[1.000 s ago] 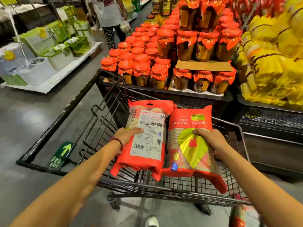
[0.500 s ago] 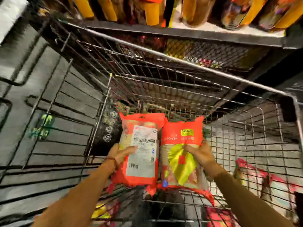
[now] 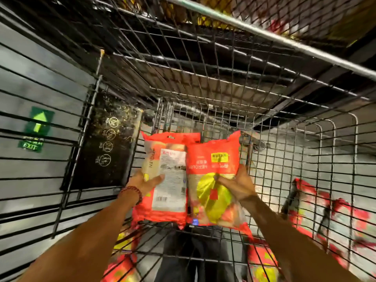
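In the head view, two orange packets are held side by side above the inside of a wire shopping cart [image 3: 264,35]. The left packet [image 3: 169,176] is gripped by the left hand [image 3: 144,183] at its outer edge. The thumb is laid across the side with the white label and the other fingers are hidden behind, so this hand is closed around the packet. The right packet [image 3: 213,169] is gripped in the same way by the right hand [image 3: 237,185], with the thumb pressed on the yellow print and the fingers curled behind.

The inner edges of the two packets are touching. Both are tilted with the top ends pointing away from the person. It is judged that the outer edges are chosen so that both packets can be lowered together into the cart and let go at one time.

A black flap [image 3: 105,143] with white symbols is seen on the cart wall at the left. A beaded bracelet [image 3: 132,191] is worn on the left wrist. More red packets [image 3: 305,200], blurred, are seen at the lower right; whether they lie inside the cart cannot be told. A green exit sign [image 3: 37,129] is seen on the floor through the bars.
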Tool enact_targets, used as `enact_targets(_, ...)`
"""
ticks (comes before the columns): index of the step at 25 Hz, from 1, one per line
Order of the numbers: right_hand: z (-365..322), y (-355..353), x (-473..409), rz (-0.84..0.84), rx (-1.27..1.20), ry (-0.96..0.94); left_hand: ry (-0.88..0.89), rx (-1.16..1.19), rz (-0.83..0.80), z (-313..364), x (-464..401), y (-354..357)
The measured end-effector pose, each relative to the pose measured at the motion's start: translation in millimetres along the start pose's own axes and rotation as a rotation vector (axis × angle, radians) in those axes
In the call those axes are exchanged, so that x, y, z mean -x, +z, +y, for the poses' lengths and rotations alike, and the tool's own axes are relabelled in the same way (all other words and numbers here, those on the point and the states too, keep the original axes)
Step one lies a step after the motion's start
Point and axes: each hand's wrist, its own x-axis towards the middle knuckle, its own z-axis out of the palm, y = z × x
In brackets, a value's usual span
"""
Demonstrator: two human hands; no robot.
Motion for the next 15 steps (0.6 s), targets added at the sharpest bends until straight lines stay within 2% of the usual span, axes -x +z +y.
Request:
enact_targets(4, -0.8, 6.3, -7.1, 0.050, 0.016, 0.016, 0.055, -0.167, 0.194, 6.4, 6.0, 6.3)
enact_targets(7, 7.4, 4.6, -16.8, 0.009, -0.023, 0.070, 0.093, -0.108, 0.180, 8.0, -1.7, 7.5)
enact_targets(9, 7.8, 4.9, -19.4, 0.018, -0.020, 0.041, 0.100, -0.110, 0.196, 5.9, -6.9, 11.8)
enact_targets(15, 8.0, 6.4, -15.2, 0.052, 0.205, 0.066, 0.147, -0.486, 0.301, 9.4, -5.3, 17.0)
